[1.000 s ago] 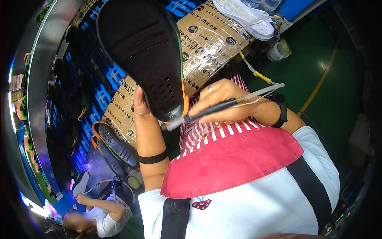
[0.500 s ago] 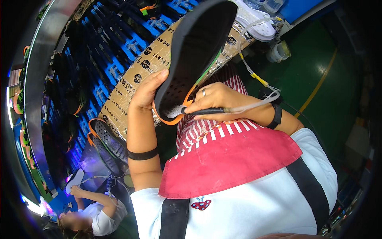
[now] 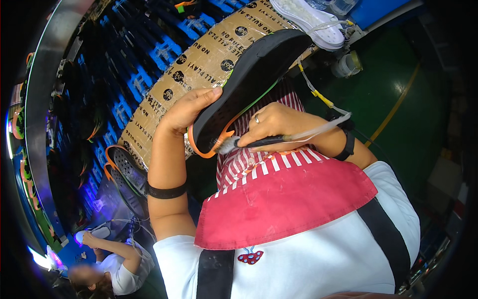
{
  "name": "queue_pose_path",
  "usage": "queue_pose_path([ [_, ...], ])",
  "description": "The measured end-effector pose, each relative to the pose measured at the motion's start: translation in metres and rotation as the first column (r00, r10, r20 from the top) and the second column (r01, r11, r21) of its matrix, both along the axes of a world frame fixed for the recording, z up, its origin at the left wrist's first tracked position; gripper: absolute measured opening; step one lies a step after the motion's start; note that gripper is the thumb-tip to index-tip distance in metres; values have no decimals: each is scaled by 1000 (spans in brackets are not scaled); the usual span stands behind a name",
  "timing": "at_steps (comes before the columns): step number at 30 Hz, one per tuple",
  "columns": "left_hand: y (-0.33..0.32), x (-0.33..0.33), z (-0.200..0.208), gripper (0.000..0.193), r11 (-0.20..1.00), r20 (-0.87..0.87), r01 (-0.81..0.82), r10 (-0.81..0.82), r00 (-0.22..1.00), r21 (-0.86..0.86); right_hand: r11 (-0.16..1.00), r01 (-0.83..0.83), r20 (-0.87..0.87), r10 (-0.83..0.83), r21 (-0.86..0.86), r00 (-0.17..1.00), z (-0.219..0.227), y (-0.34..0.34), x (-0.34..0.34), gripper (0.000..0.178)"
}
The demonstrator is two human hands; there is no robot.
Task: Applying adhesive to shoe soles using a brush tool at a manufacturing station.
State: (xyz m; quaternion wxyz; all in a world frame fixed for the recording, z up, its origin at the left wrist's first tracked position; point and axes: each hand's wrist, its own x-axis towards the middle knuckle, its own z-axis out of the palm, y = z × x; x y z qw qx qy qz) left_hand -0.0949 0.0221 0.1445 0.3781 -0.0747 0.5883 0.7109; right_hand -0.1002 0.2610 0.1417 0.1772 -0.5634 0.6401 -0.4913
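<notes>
Holding black sole (image 3: 244, 82), brush (image 3: 235, 143); cup (image 3: 347, 65), contents unclear

A black sole (image 3: 249, 74) hides most fingers of the left grip (image 3: 189, 110); the view's top edge crops a white sole (image 3: 319, 27).

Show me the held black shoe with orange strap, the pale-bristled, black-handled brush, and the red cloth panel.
Black shoe with orange strap (image 3: 253, 79), head view: middle of its sole.
Black-handled brush (image 3: 266, 141), head view: its handle.
Red cloth panel (image 3: 286, 199), head view: centre of its front.
</notes>
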Motion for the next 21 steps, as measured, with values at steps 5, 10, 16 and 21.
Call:
queue_pose_path([
  [5, 2, 3, 1, 39, 994, -22, -93, 92, 996, -64, 994, 28, 108, -16, -106, 994, -3, -4, -1, 23],
  [10, 0, 9, -16, 43, 945, 65, -325, 326, 943, -22, 999, -33, 183, 34, -13, 982, -2, 5, -6, 21],
  [16, 5, 24, -56, 45, 619, -236, -714, 786, 572, 328, 944, 327, 450, -275, -40, 850, 5, 16, -14, 21],
  [21, -2, 34, -57, 54, 350, 30, -501, 797, 604, 792, 895, 443, 589, -380, 41, 713, 8, 20, -16, 26],
])
